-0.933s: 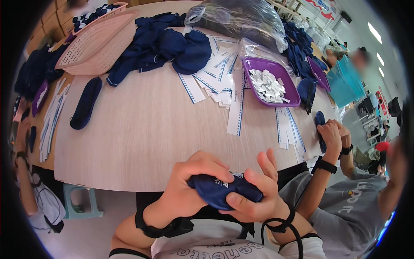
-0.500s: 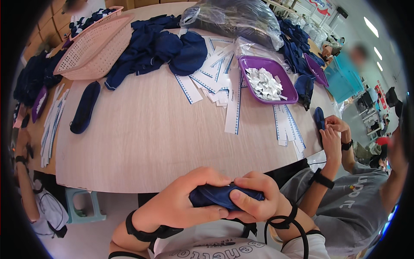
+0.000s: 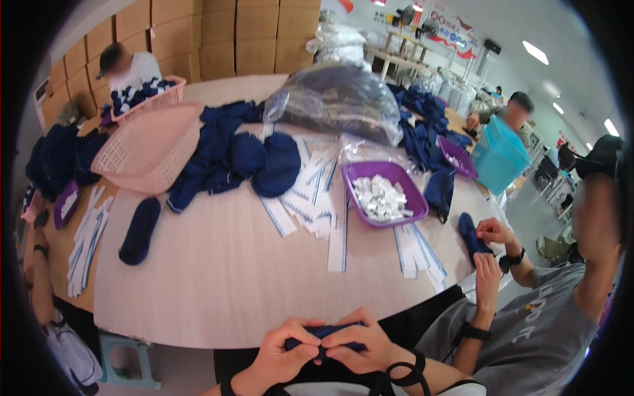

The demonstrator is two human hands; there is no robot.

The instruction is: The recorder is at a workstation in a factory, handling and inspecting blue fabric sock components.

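- left hand [image 3: 281,353] and right hand [image 3: 363,343] both pinching navy sock [image 3: 323,335], just off near edge of round table [image 3: 218,277]
- keep grip tight, edges aligned, fabric flat

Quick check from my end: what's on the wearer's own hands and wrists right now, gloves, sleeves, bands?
No gloves: the left hand and right hand are bare, and no sleeves show on the forearms. A black band loops the right wrist. A dark strap sits at the left wrist, mostly cut off by the frame edge.
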